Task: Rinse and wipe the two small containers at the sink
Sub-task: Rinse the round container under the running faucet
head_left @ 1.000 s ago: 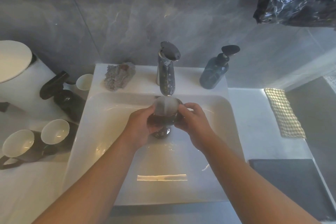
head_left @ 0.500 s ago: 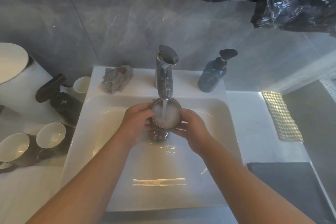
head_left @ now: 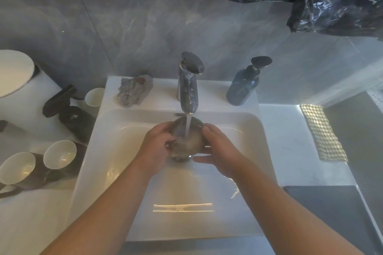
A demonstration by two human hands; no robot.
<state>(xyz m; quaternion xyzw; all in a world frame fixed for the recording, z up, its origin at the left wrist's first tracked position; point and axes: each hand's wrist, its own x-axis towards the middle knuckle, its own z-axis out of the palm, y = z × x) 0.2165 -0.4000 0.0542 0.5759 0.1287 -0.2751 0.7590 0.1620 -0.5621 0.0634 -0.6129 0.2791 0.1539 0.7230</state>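
A small dark container [head_left: 189, 137] is held over the drain of the white sink [head_left: 132, 172], tipped so its outer side faces me. Water runs from the chrome tap [head_left: 188, 93] onto that side. My left hand [head_left: 155, 147] grips its left side. My right hand [head_left: 219, 153] touches its right side with the fingers stretched out beneath it. A small white cup [head_left: 94, 97] stands to the left of the sink rim. A grey crumpled cloth [head_left: 134, 93] lies on the back ledge of the sink.
A dark blue soap dispenser [head_left: 244, 87] stands right of the tap. On the left counter are a black spray bottle [head_left: 70, 114] and two white-lined mugs [head_left: 39, 163]. A checked cloth [head_left: 321, 132] and a dark mat [head_left: 331, 213] lie to the right.
The container was upright with its mouth up under the tap, filling with water; now it is tipped over, and the stream hits its outer side. My right fingers have spread out.
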